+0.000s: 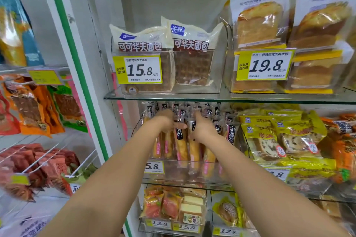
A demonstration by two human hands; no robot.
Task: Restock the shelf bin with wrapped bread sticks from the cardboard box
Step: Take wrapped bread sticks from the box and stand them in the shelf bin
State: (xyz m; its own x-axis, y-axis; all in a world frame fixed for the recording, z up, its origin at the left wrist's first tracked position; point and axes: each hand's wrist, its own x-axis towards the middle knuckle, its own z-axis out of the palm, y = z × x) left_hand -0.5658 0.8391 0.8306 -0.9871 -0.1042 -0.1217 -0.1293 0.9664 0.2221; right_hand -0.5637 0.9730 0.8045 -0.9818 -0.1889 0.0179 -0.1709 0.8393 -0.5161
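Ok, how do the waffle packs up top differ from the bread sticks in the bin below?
The waffle packs are wide, white-topped, with dark waffles; the bread sticks are narrow, golden, black-topped. Two waffle packs show; the bread sticks are many. The left hand and right hand are on the bread sticks, not the waffle packs. Both are wrapped and stand upright.

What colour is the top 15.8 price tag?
The price tag is yellow with a white middle; head view.

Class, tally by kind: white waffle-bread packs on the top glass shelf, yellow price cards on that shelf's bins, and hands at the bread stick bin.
White waffle-bread packs: 2
Yellow price cards: 2
Hands: 2
Total: 6
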